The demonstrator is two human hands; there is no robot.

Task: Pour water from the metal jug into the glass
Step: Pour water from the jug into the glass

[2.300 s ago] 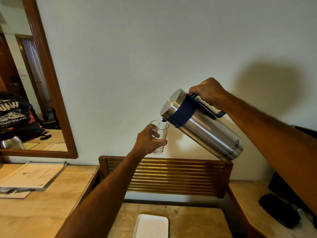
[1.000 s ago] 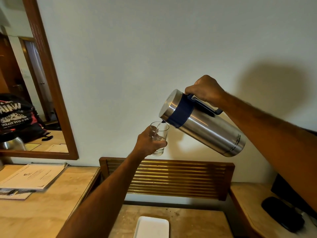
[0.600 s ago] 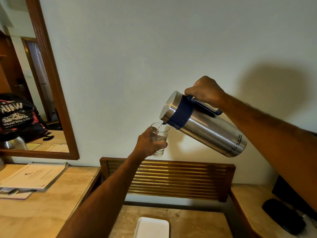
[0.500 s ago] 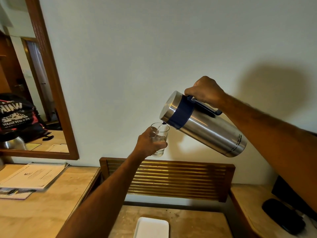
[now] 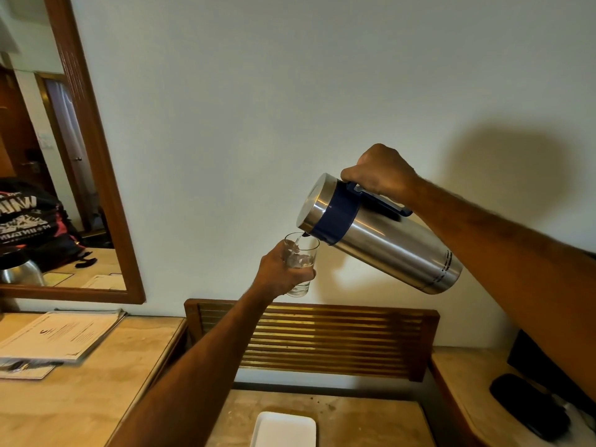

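A steel jug (image 5: 390, 245) with a dark blue collar and handle hangs tilted in the air, lid end down to the left. My right hand (image 5: 379, 174) grips its handle from above. A thin stream of water runs from its spout into a clear glass (image 5: 300, 264), which is partly filled. My left hand (image 5: 280, 272) wraps around the glass and holds it upright just under the spout, in front of the pale wall.
Below are a wooden slatted rack (image 5: 325, 338) and a white tray (image 5: 283, 429) on a lower shelf. A desk (image 5: 96, 382) with papers (image 5: 54, 335) lies left under a framed mirror (image 5: 96, 156). Dark objects (image 5: 529, 411) rest on the right counter.
The jug's base has risen a little, steepening the tilt, and the water level in the glass has climbed. Both hands stay in nearly the same place.
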